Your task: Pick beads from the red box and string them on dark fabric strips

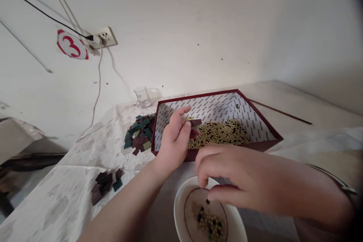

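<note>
My left hand [176, 136] is closed on a small dark brown square piece [195, 123], with a paler edge below it, over the front left of a red-rimmed box [198, 94]. Inside the box lies a thick layer of pale yellow and black beads [224, 132]. My right hand [227, 174] hangs over a white oval bowl [178, 200], fingers curled and thumb slightly apart from the index fingertip. Just below that thumb shows one dark bead [208, 201]; I cannot tell whether it touches. More pale and black beads [210, 223] lie in the bowl.
Left of the box is a heap of green and brown squares [140, 134]; a smaller pile [104, 183] lies nearer on the patterned tablecloth [65, 181]. A glass mug [142, 96] stands behind. A thin brown stick [280, 111] lies right. The wall socket [104, 38] holds plugged cords.
</note>
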Demonstrator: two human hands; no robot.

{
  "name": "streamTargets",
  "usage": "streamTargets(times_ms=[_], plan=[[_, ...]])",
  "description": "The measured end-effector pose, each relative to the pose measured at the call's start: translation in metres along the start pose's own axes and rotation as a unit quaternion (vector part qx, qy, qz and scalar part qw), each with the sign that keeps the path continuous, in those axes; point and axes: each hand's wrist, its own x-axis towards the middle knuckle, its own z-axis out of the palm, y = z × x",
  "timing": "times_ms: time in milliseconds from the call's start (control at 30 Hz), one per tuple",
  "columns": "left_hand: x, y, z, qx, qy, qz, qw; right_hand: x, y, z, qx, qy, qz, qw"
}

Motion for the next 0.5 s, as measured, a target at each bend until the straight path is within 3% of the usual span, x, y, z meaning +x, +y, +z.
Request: streamTargets(times_ms=[67, 200, 300, 367, 500], plan=[[0.000, -0.001, 0.000, 0.007, 0.007, -0.001, 1.000, 0.003, 0.012, -0.004, -0.009, -0.004, 0.017, 1.000], [0.001, -0.004, 0.001, 0.023, 0.016, -0.010, 1.000, 0.012, 0.058, -0.009, -0.119, 0.120, 0.171, 0.971], [0.001, -0.004, 0.001, 0.010, 0.020, -0.019, 1.000, 0.016, 0.088, -0.005, -0.167, 0.078, 0.258, 0.948], [0.001, -0.003, 0.001, 0.004, 0.020, -0.026, 0.999, 0.016, 0.099, -0.001, -0.081, 0.031, 0.241, 0.967], [-0.002, 0.001, 0.000, 0.014, 0.001, -0.048, 0.999, 0.014, 0.106, 0.009, -0.071, 0.040, 0.236, 0.968]])
